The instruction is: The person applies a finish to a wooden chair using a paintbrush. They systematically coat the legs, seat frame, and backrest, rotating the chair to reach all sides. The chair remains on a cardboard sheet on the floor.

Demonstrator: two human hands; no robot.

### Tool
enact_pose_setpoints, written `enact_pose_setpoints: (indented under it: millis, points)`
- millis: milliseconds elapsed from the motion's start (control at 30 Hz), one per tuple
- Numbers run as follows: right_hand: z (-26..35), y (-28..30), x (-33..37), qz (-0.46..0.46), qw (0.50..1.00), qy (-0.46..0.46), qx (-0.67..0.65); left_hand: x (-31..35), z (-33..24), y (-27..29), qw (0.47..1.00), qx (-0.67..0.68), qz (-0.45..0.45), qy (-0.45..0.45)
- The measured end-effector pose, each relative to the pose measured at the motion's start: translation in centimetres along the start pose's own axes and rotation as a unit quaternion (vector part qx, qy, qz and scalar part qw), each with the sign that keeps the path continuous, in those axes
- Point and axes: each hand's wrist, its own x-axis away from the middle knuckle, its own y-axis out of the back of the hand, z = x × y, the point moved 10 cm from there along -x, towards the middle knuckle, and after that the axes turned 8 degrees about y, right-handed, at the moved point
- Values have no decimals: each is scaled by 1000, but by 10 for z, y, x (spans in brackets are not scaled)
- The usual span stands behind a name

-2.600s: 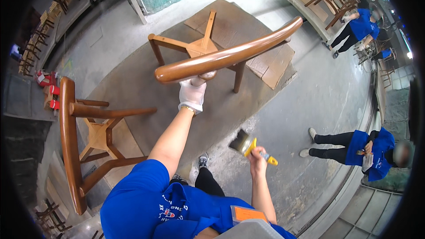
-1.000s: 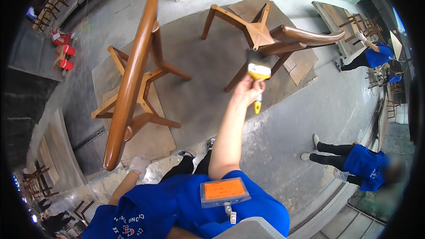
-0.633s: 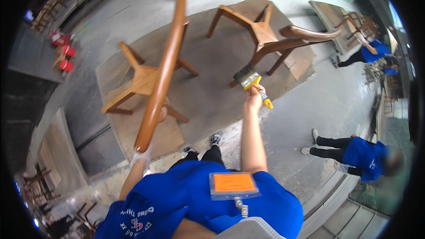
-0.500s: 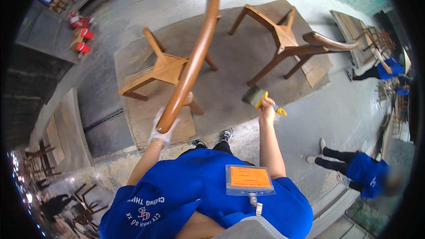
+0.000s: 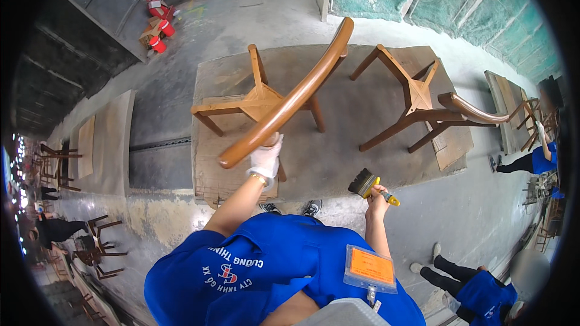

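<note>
My left hand (image 5: 266,158), in a white glove, grips a brown wooden chair frame (image 5: 258,104) just below its curved, glossy top rail (image 5: 296,99). The rail hides part of that grip. The chair has no seat pad, and its crossed supports show. In my right hand (image 5: 377,201) is a wide paintbrush (image 5: 370,186) with a yellow and grey handle, fingers closed round it. Its dark bristles point up and left, apart from both chairs. A second chair frame (image 5: 418,95) of the same kind stands to the right, its curved rail toward the right.
Both chairs are on a low grey platform (image 5: 338,163) partly covered with brown board. Red containers (image 5: 158,43) stand at the far left. One person in blue (image 5: 488,293) is at the lower right, and another (image 5: 544,156) works by chairs farther right. More chairs (image 5: 99,247) stand lower left.
The whole view has shifted. My left hand has moved from the rail's near end to just beneath the rail. My right hand still holds the paintbrush away from the chairs.
</note>
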Motion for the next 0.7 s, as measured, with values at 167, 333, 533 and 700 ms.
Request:
enact_pose_setpoints:
  millis: [167,333,533,700]
  points:
    - [10,-42,-7,48,997,9,52,30,-75,85,982,116,61,-133]
    - [46,-161,13,233,964,120,48,-1,-116,176,968,197,-13,-152]
    - [78,-284,84,338,918,198,58,-65,-110,252,969,228,-27,-88]
    - [59,-333,124,308,942,131,-2,-100,-129,272,981,178,-32,-72]
